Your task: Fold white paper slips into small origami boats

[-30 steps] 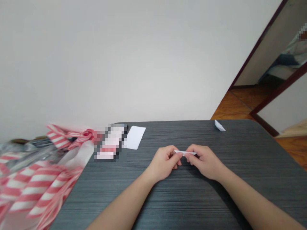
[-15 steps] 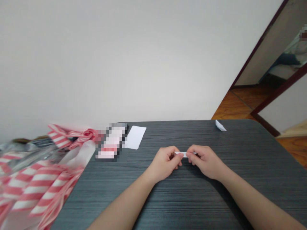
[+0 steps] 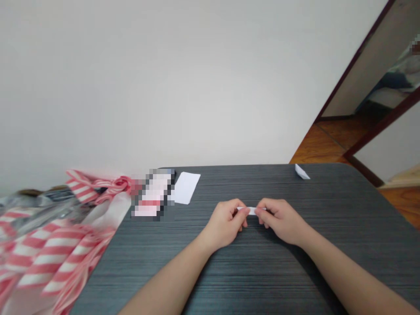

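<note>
A narrow folded strip of white paper spans the gap between my hands, just above the dark table. My left hand pinches its left end between thumb and fingers. On the other end, my right hand has a similar pinch, thumb in front. The fingertips cover both ends of the strip, so only its middle shows well. Beyond my left hand lies a flat stack or sheet of white paper. A small folded white paper rests near the far edge, to the right.
A blurred-out phone-like device lies at the table's left edge. Red-and-white striped cloth is heaped beside the table on the left. A white wall stands behind, and wooden floor shows at the right.
My hands have shifted very slightly, and a little more of the strip's middle face shows between the fingertips. Both hands keep their pinch. Everything else stays in place.
</note>
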The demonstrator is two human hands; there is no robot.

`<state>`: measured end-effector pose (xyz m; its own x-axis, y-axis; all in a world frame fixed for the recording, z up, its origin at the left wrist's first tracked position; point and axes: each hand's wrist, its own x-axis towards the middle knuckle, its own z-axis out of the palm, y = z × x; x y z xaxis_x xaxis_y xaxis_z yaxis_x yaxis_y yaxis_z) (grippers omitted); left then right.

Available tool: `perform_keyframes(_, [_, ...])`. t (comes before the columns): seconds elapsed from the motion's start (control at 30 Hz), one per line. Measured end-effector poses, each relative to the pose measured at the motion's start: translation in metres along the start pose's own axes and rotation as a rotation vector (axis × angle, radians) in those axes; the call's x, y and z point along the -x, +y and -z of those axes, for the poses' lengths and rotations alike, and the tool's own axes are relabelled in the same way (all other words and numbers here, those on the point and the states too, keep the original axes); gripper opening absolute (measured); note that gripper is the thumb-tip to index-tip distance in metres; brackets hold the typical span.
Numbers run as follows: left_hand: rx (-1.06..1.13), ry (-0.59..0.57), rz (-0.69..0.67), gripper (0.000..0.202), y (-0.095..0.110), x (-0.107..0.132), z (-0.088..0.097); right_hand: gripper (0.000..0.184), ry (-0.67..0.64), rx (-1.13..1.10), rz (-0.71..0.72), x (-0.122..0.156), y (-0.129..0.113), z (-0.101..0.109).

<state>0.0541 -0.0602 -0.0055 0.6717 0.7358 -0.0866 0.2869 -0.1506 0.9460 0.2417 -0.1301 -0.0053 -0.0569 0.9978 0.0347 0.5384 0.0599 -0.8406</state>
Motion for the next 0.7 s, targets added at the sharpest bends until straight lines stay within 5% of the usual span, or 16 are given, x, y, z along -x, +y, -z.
perform_keyframes(0.43, [0.202,0.079,0.047,0.026,0.0015,-0.0017,-0.0013,0.024,0.075,-0.085,-0.060,-0.0002,0.0058,-0.0015])
perform_keyframes(0.7, [0.234,0.050,0.035,0.026,0.0033,0.0006,-0.0012,0.017,-0.018,-0.234,-0.057,0.0000,0.0032,-0.0024])
